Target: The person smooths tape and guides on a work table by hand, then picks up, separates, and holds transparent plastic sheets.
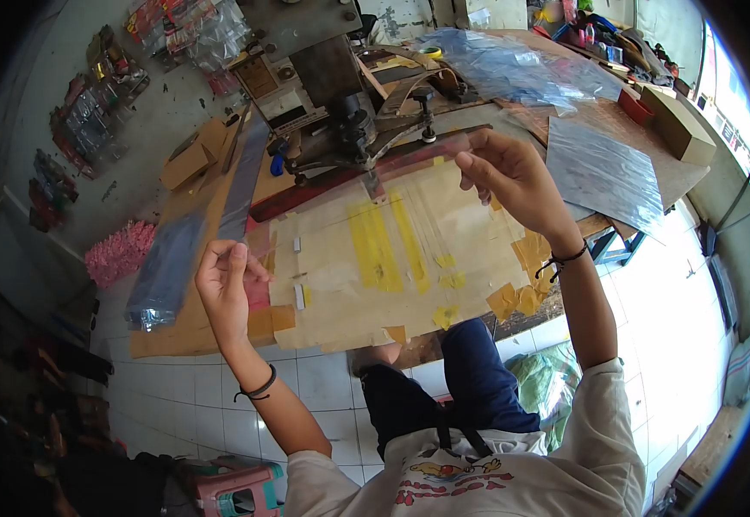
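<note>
My left hand [227, 289] is closed in a pinch beside the left edge of a tan work board [328, 302]. My right hand [513, 177], also pinching, is raised over the board's far right corner. Between them stretches a thin clear plastic sheet [431, 159], hard to see against the board; its far edge shows near the machine's bar. Strips of yellow tape [375, 250] and brown tape patches [526, 297] cover parts of the board. Just beyond it stands a press machine [353, 129] with a long dark red bar [293, 202].
A stack of clear sheets [603, 168] lies on the right, with crumpled blue plastic [513, 65] behind it. More plastic sheets [168, 267] lie at left. A cardboard box [672, 125] sits far right, and a pink stool [241, 491] stands on the floor.
</note>
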Tool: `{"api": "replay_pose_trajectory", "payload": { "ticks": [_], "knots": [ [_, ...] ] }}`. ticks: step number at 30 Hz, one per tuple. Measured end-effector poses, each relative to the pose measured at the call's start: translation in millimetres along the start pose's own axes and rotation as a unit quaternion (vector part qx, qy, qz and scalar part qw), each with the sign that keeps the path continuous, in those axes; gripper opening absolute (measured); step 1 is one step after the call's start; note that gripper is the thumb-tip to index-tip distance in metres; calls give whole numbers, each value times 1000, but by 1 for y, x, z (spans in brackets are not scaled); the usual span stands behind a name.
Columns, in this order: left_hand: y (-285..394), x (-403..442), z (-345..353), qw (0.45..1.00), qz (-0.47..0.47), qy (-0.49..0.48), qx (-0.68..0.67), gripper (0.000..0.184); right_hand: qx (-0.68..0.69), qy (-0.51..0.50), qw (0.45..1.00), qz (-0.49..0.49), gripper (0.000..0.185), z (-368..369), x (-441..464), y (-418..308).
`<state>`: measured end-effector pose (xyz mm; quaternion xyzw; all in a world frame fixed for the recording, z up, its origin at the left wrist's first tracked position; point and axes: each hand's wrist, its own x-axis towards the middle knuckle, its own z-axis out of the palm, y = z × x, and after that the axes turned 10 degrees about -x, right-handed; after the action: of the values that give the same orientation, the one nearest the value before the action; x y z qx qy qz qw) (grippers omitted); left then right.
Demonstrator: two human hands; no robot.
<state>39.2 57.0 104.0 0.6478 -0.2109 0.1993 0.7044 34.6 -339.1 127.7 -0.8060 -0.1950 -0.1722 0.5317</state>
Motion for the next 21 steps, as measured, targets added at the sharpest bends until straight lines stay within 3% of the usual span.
{"api": "replay_pose_trajectory", "payload": {
  "ticks": [3,6,9,10,12,13,14,15,17,18,21],
  "knots": [
    [-6,4,0,999,-16,-26,15,19,-19,15,1000,-3,27,1,-2,1],
    [-1,8,21,946,119,-43,297,29,-71,19,997,9,21,2,-5,-3],
    [21,9,72,953,125,-135,241,47,-102,-22,988,-116,18,11,-5,-15],
    [22,9,95,952,137,-182,206,50,-110,-40,987,-110,14,16,-4,-22],
    [18,7,127,952,50,-281,115,46,-152,-19,975,-159,15,26,-2,-24],
    [19,9,135,958,-22,-282,51,43,-173,-6,968,-182,17,30,-2,-26],
    [21,13,142,955,-91,-282,-15,41,-243,88,945,-203,22,36,-6,-35],
    [22,16,146,942,-159,-283,-81,39,-301,118,915,-241,28,35,-9,-37],
    [20,17,147,940,-141,-283,-127,36,-414,178,837,-310,40,30,-14,-37],
    [26,15,147,933,-153,-284,-161,36,-457,143,825,-299,62,31,-20,-32],
    [29,10,145,924,-150,-295,-191,39,-507,125,795,-309,69,35,-21,-35]
  ]
}}
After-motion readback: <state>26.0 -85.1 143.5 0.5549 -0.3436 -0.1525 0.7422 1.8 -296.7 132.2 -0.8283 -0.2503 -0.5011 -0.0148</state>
